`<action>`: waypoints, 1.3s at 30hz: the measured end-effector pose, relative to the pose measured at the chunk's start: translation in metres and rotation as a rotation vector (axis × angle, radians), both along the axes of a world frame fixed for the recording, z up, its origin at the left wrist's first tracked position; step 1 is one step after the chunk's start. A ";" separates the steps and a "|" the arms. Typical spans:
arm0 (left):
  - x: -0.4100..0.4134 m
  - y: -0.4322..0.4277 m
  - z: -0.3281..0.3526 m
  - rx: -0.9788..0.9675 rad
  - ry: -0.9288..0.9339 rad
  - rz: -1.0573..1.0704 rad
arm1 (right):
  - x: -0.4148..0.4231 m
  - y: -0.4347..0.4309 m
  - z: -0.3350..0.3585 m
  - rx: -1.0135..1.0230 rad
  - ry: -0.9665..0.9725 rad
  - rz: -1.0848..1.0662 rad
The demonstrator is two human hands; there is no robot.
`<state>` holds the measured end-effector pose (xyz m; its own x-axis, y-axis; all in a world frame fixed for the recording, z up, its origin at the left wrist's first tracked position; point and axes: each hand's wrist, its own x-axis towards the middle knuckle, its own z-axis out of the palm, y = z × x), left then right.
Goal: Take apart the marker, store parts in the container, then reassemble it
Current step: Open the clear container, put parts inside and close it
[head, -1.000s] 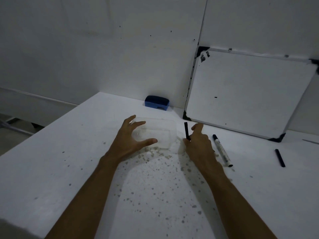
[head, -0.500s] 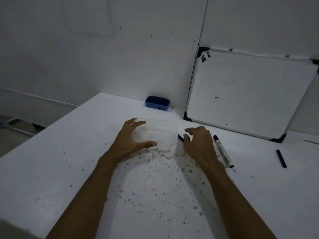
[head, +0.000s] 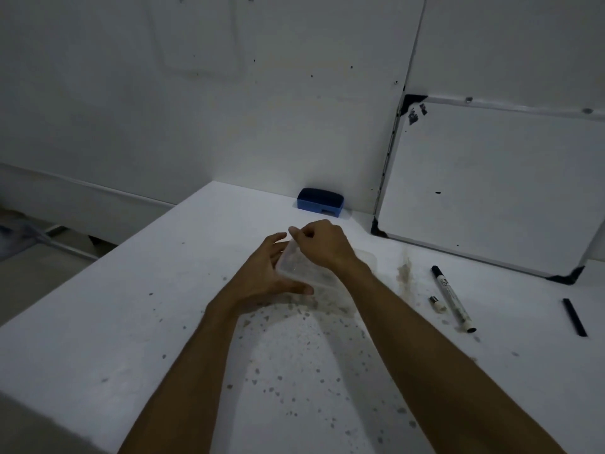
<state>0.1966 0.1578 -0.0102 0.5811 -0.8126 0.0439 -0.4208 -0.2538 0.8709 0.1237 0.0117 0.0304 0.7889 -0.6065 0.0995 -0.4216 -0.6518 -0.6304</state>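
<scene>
A clear plastic container lid (head: 302,268) is tilted up off the table, and my left hand (head: 262,276) grips its near-left side with thumb and fingers. My right hand (head: 322,245) reaches across and pinches the lid's far corner. The clear container base (head: 368,257) shows just behind my right wrist. The white marker body (head: 453,298) with a black tip lies to the right on the table. A small white marker piece (head: 437,303) lies beside it. A thin black marker part (head: 574,317) rests further right. I cannot tell what is inside the container.
A blue board eraser (head: 320,203) sits against the back wall. A whiteboard (head: 491,188) leans on the wall at the right. The white table (head: 131,306) is speckled with dark spots, and its left edge drops to the floor.
My right hand left the spot beside the marker and crossed left to the container. The lid now tilts up between both hands. The thin black piece it held is out of sight.
</scene>
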 end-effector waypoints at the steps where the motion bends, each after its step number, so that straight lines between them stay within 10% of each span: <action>1: -0.002 -0.001 0.001 -0.010 -0.002 0.004 | 0.002 -0.001 0.000 0.011 -0.015 -0.020; 21: -0.013 -0.003 0.011 0.037 -0.036 0.018 | 0.003 -0.022 0.017 0.376 -0.088 0.100; 39: -0.026 -0.013 0.005 0.087 0.012 -0.037 | 0.019 -0.037 -0.002 -0.028 -0.044 -0.025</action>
